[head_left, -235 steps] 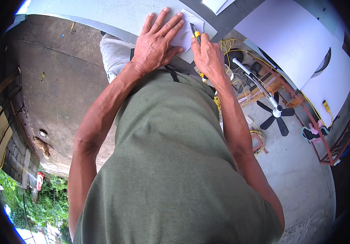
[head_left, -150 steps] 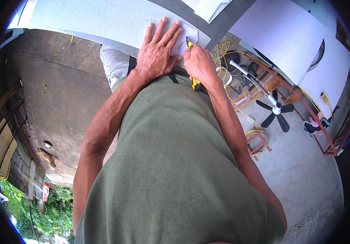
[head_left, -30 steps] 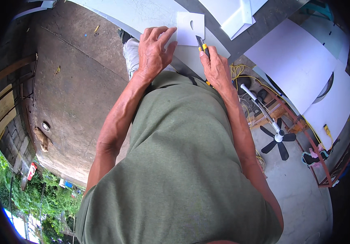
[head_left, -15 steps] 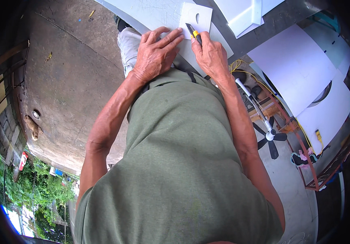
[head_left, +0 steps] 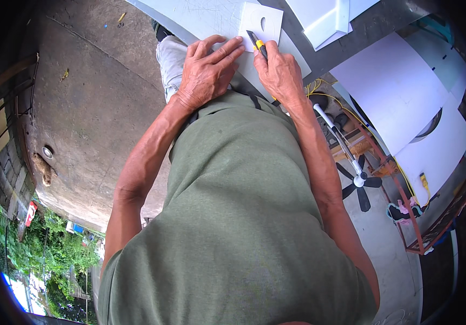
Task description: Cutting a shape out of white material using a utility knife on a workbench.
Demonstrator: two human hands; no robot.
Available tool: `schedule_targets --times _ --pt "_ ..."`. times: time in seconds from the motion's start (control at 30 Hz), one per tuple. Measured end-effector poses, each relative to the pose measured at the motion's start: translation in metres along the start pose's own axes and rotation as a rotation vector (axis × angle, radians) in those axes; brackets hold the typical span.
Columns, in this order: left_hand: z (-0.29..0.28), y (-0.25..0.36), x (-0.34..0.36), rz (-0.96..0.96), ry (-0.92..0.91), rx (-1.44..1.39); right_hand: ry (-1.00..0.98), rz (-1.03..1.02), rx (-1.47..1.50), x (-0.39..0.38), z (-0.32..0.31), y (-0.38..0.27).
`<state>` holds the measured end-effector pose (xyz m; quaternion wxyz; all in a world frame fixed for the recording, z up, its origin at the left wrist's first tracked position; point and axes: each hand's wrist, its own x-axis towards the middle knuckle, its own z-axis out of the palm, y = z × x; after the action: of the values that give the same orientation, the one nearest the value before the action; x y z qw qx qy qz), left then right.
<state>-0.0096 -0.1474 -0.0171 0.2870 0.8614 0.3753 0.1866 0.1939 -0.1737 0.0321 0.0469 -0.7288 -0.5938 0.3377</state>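
A white square card [head_left: 250,19] with a small lens-shaped hole lies on a scratched grey-white board [head_left: 200,17] at the top. My left hand [head_left: 206,76] rests palm down with fingers stretched out, its fingertips at the card's lower left edge. In my right hand [head_left: 280,76] is a yellow and black utility knife [head_left: 260,47], gripped by its handle. The blade points up and to the left over the card, below the hole. Whether the tip presses into the card, I cannot tell.
More white sheets [head_left: 319,24] lie on the dark table [head_left: 368,33] to the right. Large white panels [head_left: 392,86], a yellow cord [head_left: 314,86], a fan [head_left: 359,181] and a reddish metal frame [head_left: 414,233] stand beyond my right arm. Concrete floor [head_left: 92,108] spreads on the left.
The knife has shifted very slightly in my right hand's grip over the card. My left hand stays where it was.
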Motion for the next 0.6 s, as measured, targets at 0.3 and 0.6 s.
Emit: schedule_targets --times 0.3,0.6 --pt "-0.0003 0.0002 -0.0003 -0.003 -0.007 -0.003 -0.001 0.009 -0.014 0.0009 0.0011 -0.0010" --pt "-0.0033 0.0024 0.0044 -0.018 0.032 -0.055 -0.004 0.011 -0.019 0.0009 0.0007 -0.0039"
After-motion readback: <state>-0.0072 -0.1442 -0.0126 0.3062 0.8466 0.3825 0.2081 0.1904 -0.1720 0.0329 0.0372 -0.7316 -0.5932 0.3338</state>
